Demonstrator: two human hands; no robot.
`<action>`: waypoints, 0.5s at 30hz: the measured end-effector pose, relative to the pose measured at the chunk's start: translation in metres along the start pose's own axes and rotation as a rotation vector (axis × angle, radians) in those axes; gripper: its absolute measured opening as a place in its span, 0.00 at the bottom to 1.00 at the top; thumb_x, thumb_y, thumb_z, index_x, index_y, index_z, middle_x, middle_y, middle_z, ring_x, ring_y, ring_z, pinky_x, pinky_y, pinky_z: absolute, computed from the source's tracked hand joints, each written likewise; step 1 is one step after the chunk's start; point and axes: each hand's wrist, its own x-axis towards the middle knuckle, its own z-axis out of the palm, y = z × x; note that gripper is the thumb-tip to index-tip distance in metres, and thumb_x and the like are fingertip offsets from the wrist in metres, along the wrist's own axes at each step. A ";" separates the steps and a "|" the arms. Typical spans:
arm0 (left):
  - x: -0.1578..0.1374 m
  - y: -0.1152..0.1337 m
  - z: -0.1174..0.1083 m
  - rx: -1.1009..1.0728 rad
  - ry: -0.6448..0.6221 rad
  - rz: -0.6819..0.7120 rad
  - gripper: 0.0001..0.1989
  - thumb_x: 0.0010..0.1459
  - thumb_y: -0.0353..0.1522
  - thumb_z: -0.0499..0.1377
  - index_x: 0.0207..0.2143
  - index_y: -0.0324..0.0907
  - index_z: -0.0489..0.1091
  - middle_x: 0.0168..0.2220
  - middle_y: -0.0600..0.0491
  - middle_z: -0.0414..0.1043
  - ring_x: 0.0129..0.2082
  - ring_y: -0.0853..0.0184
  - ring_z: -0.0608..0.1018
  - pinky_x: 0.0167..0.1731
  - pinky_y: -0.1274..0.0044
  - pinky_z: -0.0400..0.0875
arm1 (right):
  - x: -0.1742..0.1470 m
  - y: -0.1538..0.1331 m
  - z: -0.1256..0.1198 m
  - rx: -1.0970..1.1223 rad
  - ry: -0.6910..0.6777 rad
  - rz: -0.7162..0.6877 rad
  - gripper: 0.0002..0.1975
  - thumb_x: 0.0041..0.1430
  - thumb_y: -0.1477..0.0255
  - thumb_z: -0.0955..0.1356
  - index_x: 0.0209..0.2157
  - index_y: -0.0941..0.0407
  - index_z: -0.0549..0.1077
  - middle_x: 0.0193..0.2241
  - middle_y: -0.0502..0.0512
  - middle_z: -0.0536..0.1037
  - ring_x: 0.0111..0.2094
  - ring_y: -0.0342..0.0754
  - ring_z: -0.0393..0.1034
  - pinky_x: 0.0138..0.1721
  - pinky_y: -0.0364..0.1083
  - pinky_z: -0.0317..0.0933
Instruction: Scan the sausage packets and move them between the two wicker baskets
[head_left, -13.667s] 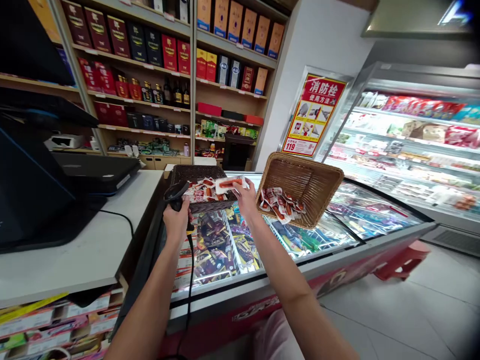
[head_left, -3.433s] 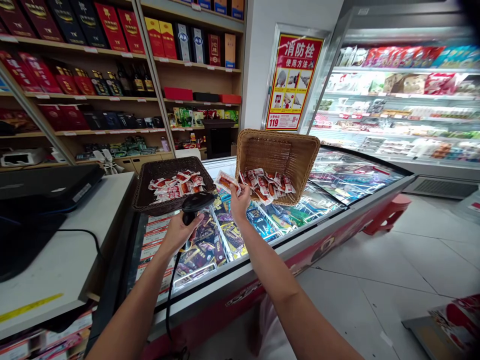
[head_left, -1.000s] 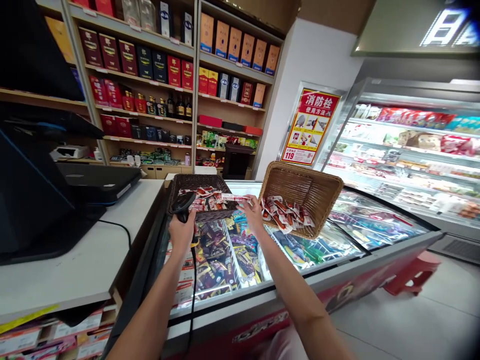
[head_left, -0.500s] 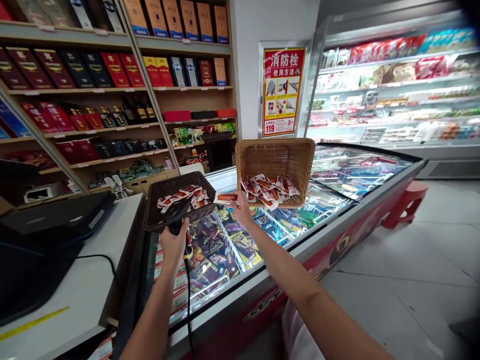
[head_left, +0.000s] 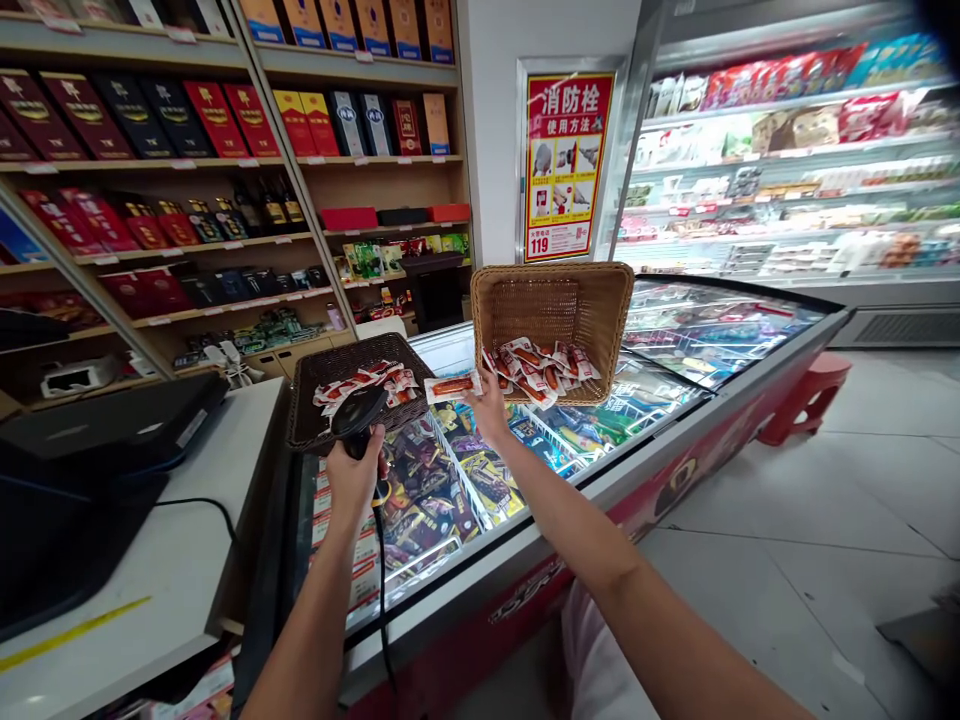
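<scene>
My left hand [head_left: 355,476] is wrapped round the handle of a black barcode scanner [head_left: 360,410], whose cable hangs down past my wrist. Between the fingers of my right hand [head_left: 489,408] is a packaged sausage [head_left: 453,387], held level by its right end, to the right of the scanner head. A dark brown wicker basket [head_left: 309,385] with several packaged sausages lies behind the scanner. Just beyond my right hand, a light brown wicker basket [head_left: 551,275] is tilted towards me and holds several more such packs in its lower part.
Both baskets rest on a glass-topped chest freezer [head_left: 517,520] full of packaged goods. At the left is a white counter [head_left: 180,560] with black equipment. Shelves of boxes [head_left: 300,165] stand behind, a lit refrigerated case [head_left: 787,170] at the back right, and a red stool [head_left: 810,400] at the right.
The packaged sausage has turned so its front shows more fully and has risen slightly. My left hand and the scanner have shifted a little up and right. The view has tilted slightly.
</scene>
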 end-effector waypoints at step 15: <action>-0.007 0.006 0.001 0.058 -0.040 0.007 0.26 0.48 0.55 0.68 0.30 0.44 0.66 0.15 0.59 0.65 0.13 0.69 0.67 0.15 0.76 0.61 | 0.018 0.022 -0.005 0.434 0.126 0.372 0.06 0.56 0.77 0.73 0.34 0.54 0.75 0.27 0.46 0.80 0.28 0.41 0.77 0.33 0.40 0.75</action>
